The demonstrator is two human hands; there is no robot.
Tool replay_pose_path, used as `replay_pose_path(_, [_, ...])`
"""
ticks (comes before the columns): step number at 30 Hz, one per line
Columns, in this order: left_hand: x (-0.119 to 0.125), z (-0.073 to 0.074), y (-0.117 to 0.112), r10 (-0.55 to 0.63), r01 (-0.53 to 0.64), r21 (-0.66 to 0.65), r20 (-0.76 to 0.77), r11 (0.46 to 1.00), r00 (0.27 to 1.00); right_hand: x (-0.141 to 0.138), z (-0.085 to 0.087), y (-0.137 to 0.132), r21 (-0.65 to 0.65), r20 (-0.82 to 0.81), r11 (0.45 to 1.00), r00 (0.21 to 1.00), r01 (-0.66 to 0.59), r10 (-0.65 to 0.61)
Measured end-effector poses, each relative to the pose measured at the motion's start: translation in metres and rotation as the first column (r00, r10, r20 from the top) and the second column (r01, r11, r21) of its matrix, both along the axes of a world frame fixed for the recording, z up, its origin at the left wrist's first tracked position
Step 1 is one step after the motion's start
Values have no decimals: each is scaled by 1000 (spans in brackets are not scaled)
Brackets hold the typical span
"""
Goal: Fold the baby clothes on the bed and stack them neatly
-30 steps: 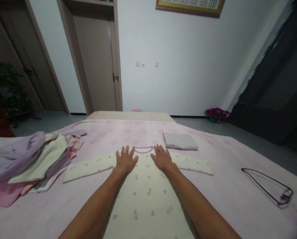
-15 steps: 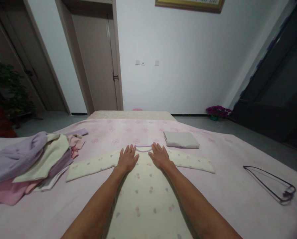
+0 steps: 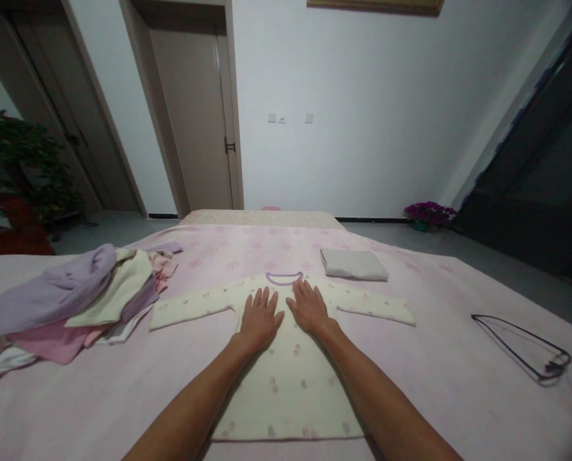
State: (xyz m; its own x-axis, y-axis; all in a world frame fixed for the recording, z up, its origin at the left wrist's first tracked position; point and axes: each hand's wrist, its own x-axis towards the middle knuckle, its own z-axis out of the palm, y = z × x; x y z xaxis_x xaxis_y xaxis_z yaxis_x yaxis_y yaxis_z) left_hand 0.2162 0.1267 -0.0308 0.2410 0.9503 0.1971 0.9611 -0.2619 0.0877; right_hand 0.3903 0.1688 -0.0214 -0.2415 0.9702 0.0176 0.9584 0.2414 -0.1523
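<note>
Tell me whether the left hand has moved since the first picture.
Yes: judged against the folded grey cloth, the left hand has drawn back toward the camera and slightly rightward.

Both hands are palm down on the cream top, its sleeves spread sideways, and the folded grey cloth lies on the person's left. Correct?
No: the folded grey cloth lies on the person's right, as the head view shows. The rest stands: the left hand and right hand are palm down on the cream top, its sleeves spread sideways.
</note>
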Motion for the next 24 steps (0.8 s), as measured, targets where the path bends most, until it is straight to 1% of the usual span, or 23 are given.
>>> replay_pose_path(3, [-21, 4, -6, 27, -27, -36, -15, 999, 1000, 17, 2, 5, 7, 29, 997, 997, 71, -71])
replay_pose_path(6, [-39, 7, -14, 24, -25, -36, -22, 999, 999, 28, 5, 4, 57, 57, 994, 993, 97, -101])
replay_pose_path(8, [-49, 9, -21, 15, -16, -41, -26, 999, 1000, 29, 8, -2, 93, 72, 987, 988, 129, -136])
replay_pose_path(10, [-58, 9, -30, 6, -8, -45, -33, 999, 999, 23, 11, -13, 119, 73, 981, 984, 152, -161])
replay_pose_path(11, [-63, 9, -34, 4, -5, -43, -38, 999, 999, 18, 13, -19, 125, 65, 982, 986, 143, -152])
replay_pose_path(13, [-70, 7, -42, 1, -3, -32, -50, 999, 999, 4, 17, -37, 111, 34, 990, 995, 86, -91])
replay_pose_path(16, [-76, 3, -51, 34, -33, 11, -79, 999, 996, -14, 20, -69, 25, -27, 1000, 1000, 6, -5])
replay_pose_path(18, [-77, 0, -56, 57, -51, 60, -103, 997, 993, -18, 18, -89, -23, -52, 999, 998, -25, 24])
replay_pose_path(21, [-78, -1, -60, 41, -28, 103, -127, 994, 991, -8, 13, -108, -23, -45, 998, 997, -66, 65])
replay_pose_path(24, [-78, 2, -63, 27, -14, 101, -133, 995, 991, 12, 11, -113, -14, -11, 999, 999, -36, 36])
